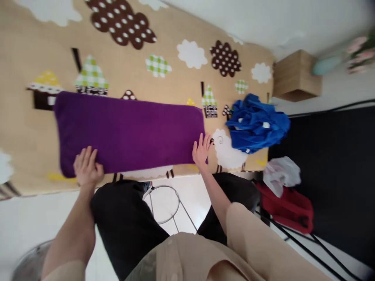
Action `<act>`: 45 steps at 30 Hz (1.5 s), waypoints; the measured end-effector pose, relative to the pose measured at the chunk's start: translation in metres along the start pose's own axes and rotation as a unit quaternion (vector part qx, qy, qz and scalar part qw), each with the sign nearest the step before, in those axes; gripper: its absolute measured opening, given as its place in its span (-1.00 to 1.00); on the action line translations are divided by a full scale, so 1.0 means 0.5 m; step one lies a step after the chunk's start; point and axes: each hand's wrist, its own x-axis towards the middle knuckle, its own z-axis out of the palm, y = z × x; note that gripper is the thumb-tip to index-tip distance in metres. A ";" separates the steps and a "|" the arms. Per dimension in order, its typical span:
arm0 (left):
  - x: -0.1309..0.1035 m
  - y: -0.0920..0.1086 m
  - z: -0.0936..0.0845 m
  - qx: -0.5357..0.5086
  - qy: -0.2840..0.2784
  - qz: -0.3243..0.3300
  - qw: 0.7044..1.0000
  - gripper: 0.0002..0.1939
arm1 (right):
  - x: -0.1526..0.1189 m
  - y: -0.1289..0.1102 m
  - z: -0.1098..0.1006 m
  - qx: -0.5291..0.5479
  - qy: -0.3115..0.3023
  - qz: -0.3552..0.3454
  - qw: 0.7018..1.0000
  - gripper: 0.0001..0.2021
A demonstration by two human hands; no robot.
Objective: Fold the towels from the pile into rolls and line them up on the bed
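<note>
Beige cloth [129, 74] with printed clouds and trees covers the table [178, 29], which runs along a white wall [222, 17]. Lengthwise on it, close to the near edge, lies a long purple cloth [131, 130], spread fairly smooth. The person's hands are well apart, both touching it: the left hand [88, 167] rests at the near left corner, fingers on top, though whether they pinch the edge cannot be told; the right hand [201, 150] lies open at the near right corner, fingers spread. To the right, apart from the purple cloth, sits a crumpled heap of blue cloth [258, 125]. Past the table's far right end stands a wooden box [293, 78], and below the heap a clear plastic bag [281, 173] rests against something red [288, 208].
</note>
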 end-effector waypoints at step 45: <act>0.207 0.094 -0.026 0.090 -0.171 0.109 0.975 -0.37 | -0.163 -0.272 0.158 0.078 -0.039 -0.086 0.992 -0.31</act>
